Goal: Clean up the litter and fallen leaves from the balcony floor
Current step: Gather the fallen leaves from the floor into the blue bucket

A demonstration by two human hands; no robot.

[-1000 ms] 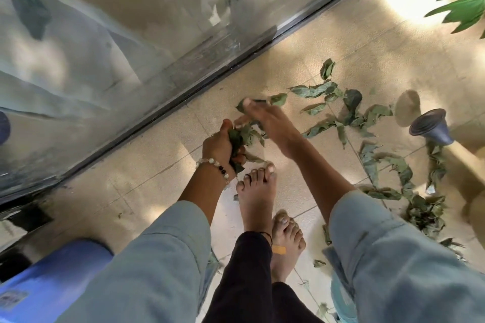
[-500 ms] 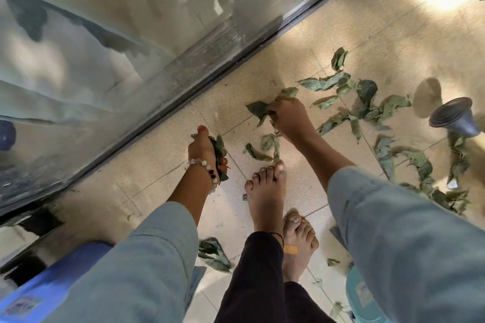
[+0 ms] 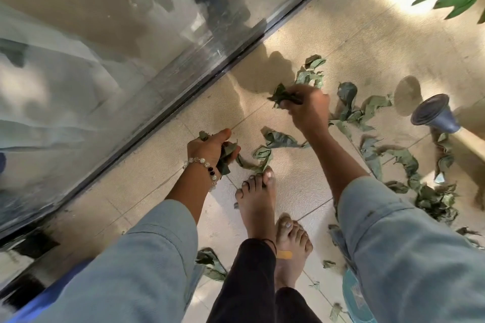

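In the middle of the frame your left hand has its fingers curled tight around a bunch of leaves, beside your bare foot. Higher and to the right, your right hand pinches a few more leaves above the tiled floor. Loose leaves trail toward the right edge, near a blue pot.

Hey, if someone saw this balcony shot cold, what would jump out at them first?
Probably the two hands at centre: the left hand grips a bunch of leaves near the glass door track, and the right hand holds another bunch higher up. Next, the trail of fallen leaves curving right across the tiles toward a dark blue pot, then the bare feet below.
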